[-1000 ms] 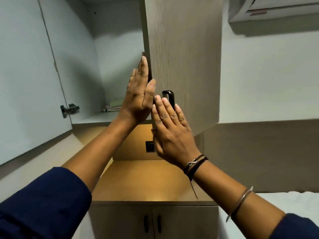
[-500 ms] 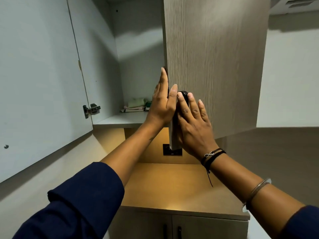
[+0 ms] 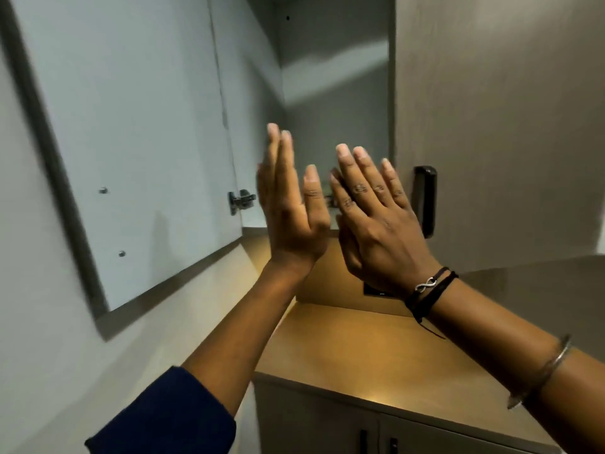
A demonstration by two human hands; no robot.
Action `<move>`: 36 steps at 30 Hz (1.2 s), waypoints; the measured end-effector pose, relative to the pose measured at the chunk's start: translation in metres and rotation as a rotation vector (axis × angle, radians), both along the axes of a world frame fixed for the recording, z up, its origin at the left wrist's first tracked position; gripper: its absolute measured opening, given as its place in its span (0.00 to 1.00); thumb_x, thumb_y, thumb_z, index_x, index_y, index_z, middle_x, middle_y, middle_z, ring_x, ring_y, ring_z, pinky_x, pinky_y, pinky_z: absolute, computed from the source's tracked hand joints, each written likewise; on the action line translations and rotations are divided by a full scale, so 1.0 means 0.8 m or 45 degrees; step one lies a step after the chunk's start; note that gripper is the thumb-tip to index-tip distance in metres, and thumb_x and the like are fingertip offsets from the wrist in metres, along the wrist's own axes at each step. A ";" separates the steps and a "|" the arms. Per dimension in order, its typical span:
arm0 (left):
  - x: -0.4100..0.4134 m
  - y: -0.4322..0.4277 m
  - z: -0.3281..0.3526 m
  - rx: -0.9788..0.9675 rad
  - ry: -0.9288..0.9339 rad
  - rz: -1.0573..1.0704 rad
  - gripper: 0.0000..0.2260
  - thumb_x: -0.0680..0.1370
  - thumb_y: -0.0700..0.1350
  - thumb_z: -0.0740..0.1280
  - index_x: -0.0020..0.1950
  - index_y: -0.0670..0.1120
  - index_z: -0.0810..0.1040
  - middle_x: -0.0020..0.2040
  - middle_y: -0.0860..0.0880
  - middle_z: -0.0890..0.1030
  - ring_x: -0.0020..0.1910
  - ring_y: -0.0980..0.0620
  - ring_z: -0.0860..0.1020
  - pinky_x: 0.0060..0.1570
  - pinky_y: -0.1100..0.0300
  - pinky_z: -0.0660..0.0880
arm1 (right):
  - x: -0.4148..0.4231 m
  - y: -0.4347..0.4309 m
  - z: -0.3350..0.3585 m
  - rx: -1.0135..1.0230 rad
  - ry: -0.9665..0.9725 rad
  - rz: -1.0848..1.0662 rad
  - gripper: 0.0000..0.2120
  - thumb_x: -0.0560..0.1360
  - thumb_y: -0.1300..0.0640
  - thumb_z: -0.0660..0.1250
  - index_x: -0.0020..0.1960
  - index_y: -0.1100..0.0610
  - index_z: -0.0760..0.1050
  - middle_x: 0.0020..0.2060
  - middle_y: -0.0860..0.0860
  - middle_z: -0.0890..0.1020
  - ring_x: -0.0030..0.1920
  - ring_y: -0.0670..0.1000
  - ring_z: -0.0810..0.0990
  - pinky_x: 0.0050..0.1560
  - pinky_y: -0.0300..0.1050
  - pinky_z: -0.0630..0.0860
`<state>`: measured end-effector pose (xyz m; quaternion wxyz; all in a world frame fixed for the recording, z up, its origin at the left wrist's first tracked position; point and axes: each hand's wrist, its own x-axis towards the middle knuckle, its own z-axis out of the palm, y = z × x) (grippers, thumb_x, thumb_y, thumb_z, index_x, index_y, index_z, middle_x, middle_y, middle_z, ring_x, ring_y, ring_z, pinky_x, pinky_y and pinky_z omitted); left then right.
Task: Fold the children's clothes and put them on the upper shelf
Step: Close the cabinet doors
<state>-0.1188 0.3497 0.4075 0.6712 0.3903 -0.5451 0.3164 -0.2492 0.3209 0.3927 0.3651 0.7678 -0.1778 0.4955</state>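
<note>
The upper shelf (image 3: 253, 228) sits inside a wall cupboard, its edge showing between the open left door (image 3: 131, 142) and my hands. My left hand (image 3: 288, 208) is raised edge-on in front of the opening, fingers straight, holding nothing. My right hand (image 3: 376, 221) is raised beside it, back towards me, fingers straight and spread, also empty. The right door (image 3: 491, 126) with its black handle (image 3: 425, 201) stands just right of my right hand. My hands hide most of the shelf, and only a sliver of something pale shows between them.
A metal hinge (image 3: 240, 199) joins the left door to the cupboard. Below lies a lit wooden counter (image 3: 376, 348) with a dark wall socket (image 3: 373, 291) behind it and lower cupboard doors (image 3: 327, 427) under it.
Both hands have come off the right door's edge and handle and now hover left of it. The view has swung left, and the folded clothes seen on the shelf are now hidden.
</note>
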 end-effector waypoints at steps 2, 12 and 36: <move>0.044 0.035 -0.003 -0.122 0.073 0.230 0.23 0.81 0.43 0.56 0.74 0.36 0.62 0.76 0.34 0.62 0.77 0.41 0.59 0.74 0.41 0.59 | 0.041 0.021 0.013 -0.015 0.115 0.126 0.27 0.79 0.55 0.54 0.76 0.60 0.57 0.76 0.61 0.58 0.77 0.60 0.53 0.77 0.59 0.51; 0.204 0.168 -0.020 0.228 0.667 0.650 0.24 0.82 0.48 0.58 0.75 0.38 0.61 0.73 0.37 0.67 0.73 0.39 0.66 0.72 0.45 0.63 | 0.271 0.121 0.111 -0.212 0.555 0.304 0.26 0.80 0.48 0.51 0.76 0.54 0.58 0.78 0.54 0.58 0.78 0.56 0.51 0.77 0.57 0.45; 0.053 -0.019 -0.093 0.288 0.002 0.285 0.34 0.77 0.57 0.66 0.79 0.49 0.57 0.80 0.40 0.46 0.80 0.45 0.48 0.73 0.36 0.59 | 0.073 -0.002 0.112 -0.115 0.343 -0.359 0.33 0.78 0.40 0.46 0.74 0.61 0.60 0.76 0.59 0.59 0.78 0.58 0.52 0.77 0.59 0.44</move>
